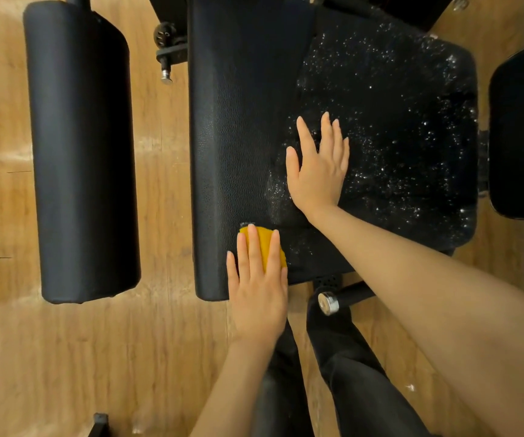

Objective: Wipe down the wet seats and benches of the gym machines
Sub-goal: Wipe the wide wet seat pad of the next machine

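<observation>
Left hand pressing a yellow cloth on a half-wet black seat pad.

The left hand point(257, 294) is lying flat, grip released, fingers straight over the folded yellow cloth point(265, 247) near the front edge of the black textured vinyl bench point(238, 121). The right hand point(319, 171) is resting open, palm down, on the droplet-covered right half point(396, 121); the left strip is looking dry. A long black pad point(81, 152) is standing apart across bare wooden floor point(166, 184).

Black padded seat point(241, 121): droplets across right part, left part matte. Yellow cloth point(265, 247) lies at near edge. Seat stands on wooden floor point(65, 357).
</observation>
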A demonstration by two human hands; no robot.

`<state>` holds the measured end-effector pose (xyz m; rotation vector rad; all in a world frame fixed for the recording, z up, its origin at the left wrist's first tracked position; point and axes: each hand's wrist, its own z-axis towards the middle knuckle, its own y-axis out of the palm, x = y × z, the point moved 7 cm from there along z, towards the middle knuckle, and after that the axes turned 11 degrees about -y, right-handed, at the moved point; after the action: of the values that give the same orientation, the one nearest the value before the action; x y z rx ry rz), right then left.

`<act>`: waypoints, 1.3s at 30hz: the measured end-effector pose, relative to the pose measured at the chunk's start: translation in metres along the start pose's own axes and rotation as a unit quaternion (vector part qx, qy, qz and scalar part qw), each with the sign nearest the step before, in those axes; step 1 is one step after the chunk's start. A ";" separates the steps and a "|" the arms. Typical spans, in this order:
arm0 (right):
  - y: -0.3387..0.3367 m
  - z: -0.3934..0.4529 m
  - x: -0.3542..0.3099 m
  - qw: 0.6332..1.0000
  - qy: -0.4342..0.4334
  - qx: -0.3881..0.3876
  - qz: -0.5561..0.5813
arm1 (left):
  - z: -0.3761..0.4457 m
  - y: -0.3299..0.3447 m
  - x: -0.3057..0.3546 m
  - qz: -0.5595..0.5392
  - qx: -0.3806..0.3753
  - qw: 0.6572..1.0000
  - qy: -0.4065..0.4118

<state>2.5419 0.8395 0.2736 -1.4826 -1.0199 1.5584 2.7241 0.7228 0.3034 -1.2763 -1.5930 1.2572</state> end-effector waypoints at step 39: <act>0.002 -0.142 -0.052 0.987 -0.043 -0.143 0.061 | 0.072 -0.017 -0.060 -0.175 0.023 0.982 -0.061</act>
<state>2.6870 0.7991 0.2911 -1.7115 -1.2665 1.6262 2.6672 0.6461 0.3030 -0.8544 -1.7722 1.1571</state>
